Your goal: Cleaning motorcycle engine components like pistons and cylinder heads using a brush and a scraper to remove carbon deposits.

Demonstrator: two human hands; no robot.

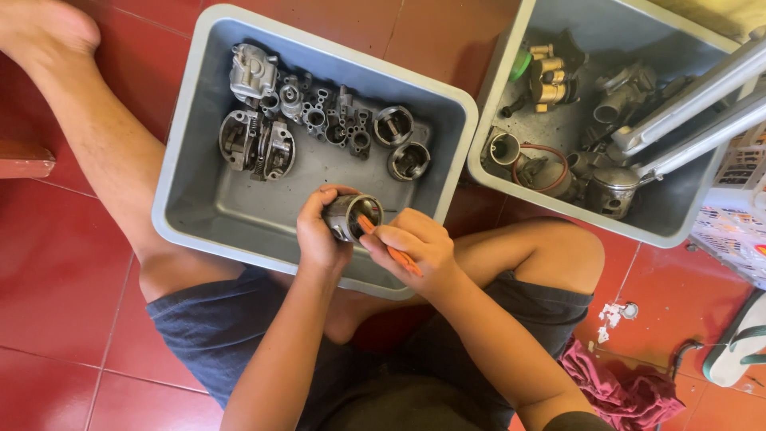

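Tile floor (56, 271), glossy red, beneath me — grey plastic tub (199, 199) on it. My left hand (319, 235) clamps a round metal piston (353, 215) over the tub; my right hand (415, 247) pinches an orange tool (391, 249) into its hollow.

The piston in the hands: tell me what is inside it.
The left hand holds the piston with its open end up. The right hand pushes an orange tool into it. The tool's tip and the piston's inner floor are hidden in shadow.
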